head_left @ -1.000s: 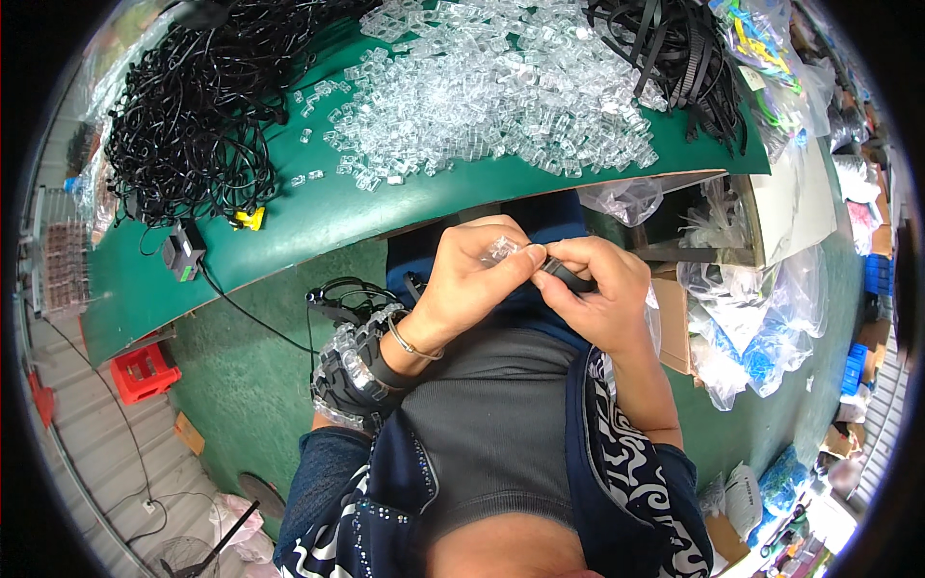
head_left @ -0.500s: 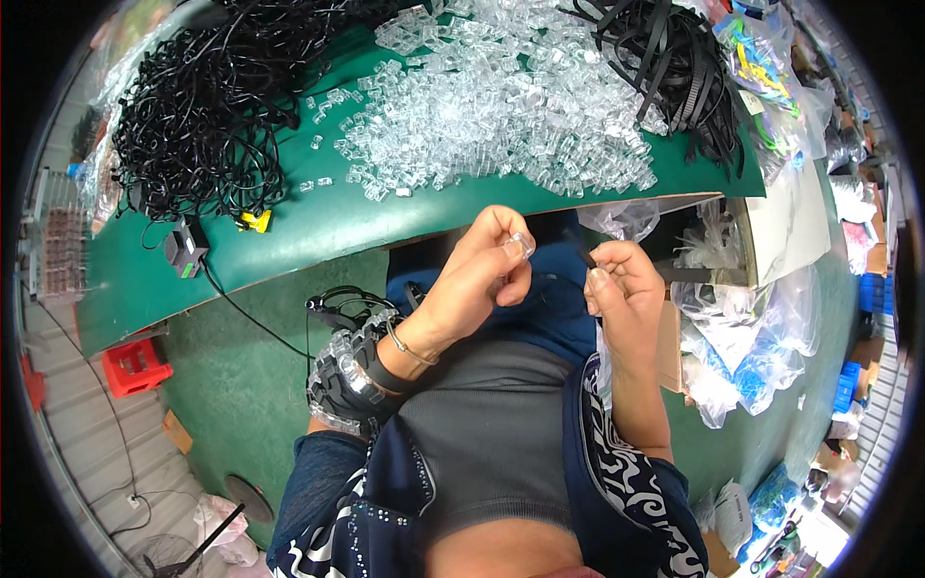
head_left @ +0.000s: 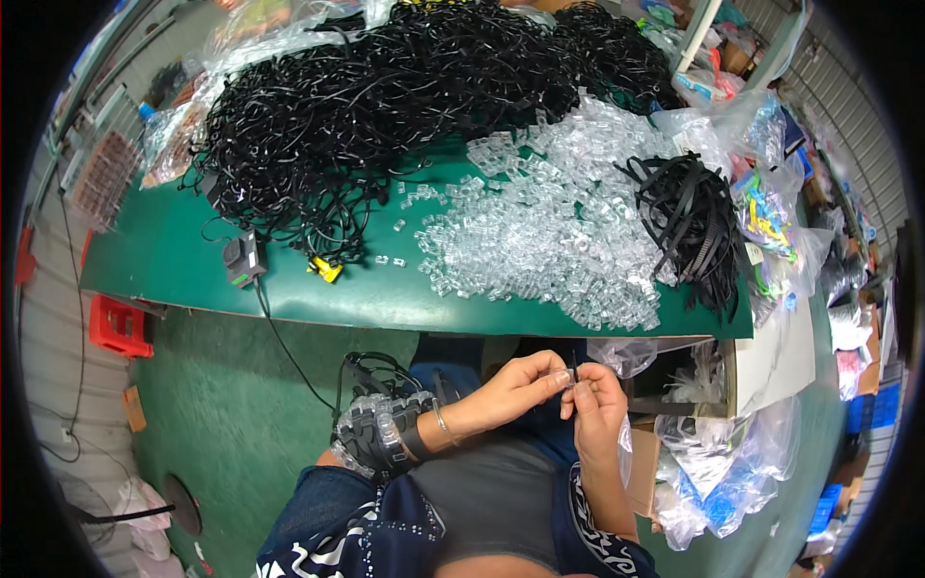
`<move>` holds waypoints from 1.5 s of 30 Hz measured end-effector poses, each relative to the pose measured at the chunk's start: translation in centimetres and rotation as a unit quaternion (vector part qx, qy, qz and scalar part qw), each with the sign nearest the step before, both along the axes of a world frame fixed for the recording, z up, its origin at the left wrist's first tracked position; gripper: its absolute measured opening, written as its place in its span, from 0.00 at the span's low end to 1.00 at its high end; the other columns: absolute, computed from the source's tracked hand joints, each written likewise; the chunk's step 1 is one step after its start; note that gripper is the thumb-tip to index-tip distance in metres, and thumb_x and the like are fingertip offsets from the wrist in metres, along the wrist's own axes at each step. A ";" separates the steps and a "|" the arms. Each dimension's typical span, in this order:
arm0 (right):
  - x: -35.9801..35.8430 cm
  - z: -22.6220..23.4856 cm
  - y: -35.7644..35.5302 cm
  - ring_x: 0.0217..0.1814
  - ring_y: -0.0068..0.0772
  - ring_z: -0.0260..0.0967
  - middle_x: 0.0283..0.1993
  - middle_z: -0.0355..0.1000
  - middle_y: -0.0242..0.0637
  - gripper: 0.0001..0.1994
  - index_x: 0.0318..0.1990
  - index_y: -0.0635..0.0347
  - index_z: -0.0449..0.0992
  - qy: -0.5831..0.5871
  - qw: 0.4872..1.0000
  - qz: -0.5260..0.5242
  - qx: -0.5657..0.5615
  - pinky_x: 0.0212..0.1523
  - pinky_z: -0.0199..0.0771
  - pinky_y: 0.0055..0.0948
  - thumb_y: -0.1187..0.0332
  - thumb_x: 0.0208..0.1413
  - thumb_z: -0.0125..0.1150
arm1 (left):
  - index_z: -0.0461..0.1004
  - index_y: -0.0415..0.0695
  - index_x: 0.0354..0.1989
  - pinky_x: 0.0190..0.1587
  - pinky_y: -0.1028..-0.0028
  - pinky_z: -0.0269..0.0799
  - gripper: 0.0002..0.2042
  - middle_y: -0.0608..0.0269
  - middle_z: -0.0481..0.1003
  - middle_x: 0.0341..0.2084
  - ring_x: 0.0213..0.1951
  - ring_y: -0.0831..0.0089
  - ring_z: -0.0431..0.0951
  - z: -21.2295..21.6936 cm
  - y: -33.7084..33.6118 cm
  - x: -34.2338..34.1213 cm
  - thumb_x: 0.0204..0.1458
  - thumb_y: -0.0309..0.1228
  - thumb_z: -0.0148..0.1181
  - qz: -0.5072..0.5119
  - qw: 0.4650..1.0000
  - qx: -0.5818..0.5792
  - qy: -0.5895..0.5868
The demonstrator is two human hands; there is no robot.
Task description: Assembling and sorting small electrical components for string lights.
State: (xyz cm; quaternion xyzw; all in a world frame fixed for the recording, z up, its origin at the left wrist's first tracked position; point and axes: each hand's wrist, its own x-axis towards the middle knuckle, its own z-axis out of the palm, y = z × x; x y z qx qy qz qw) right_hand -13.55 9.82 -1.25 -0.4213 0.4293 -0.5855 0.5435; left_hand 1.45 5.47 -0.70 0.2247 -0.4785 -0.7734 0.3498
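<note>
In the head view, the person's 2 hands are meeting just below the front edge of a green table [head_left: 385, 306]. The left hand [head_left: 520, 385] is keeping its thumb and fingers narrow, pinching a small clear piece [head_left: 569, 379] that is only partly showing. The right hand [head_left: 599, 397] is pinching 1 thin black strip [head_left: 573, 362], which is standing up between the fingertips of both hands. On the table, a heap of clear plastic pieces [head_left: 549, 241] is lying in front of the hands, with a bundle of black straps [head_left: 686, 217] resting at its right. A tangle of black cords [head_left: 385, 87] is spreading behind and to the left. A yellow piece [head_left: 326, 269] and a small dark box [head_left: 241, 258] are sitting near the front edge.
</note>
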 end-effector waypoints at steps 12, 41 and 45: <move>-0.1 0.9 0.1 0.21 0.13 0.60 0.26 0.66 0.32 0.08 0.40 0.66 0.67 0.094 0.995 0.022 0.012 0.22 0.60 0.11 0.75 0.52 0.52 | 0.63 0.45 0.31 0.23 0.83 0.49 0.10 0.74 0.57 0.19 0.22 0.86 0.53 -0.5 0.4 0.3 0.58 0.38 0.44 0.047 0.988 0.105 0.105; 0.0 1.2 -1.6 0.30 0.16 0.61 0.32 0.65 0.32 0.08 0.37 0.65 0.67 0.178 0.981 0.007 -0.080 0.28 0.60 0.15 0.77 0.49 0.57 | 0.66 0.40 0.35 0.23 0.81 0.55 0.10 0.70 0.62 0.19 0.20 0.83 0.58 -2.1 -0.3 1.5 0.58 0.36 0.46 0.057 0.987 0.137 0.054; 0.2 1.6 -2.2 0.30 0.31 0.64 0.33 0.63 0.40 0.05 0.31 0.65 0.69 0.379 0.903 -0.033 -0.200 0.29 0.64 0.22 0.76 0.47 0.58 | 0.67 0.37 0.35 0.29 0.81 0.67 0.09 0.68 0.67 0.22 0.26 0.83 0.68 -1.5 -0.3 1.5 0.57 0.31 0.47 0.086 0.978 -0.124 -0.145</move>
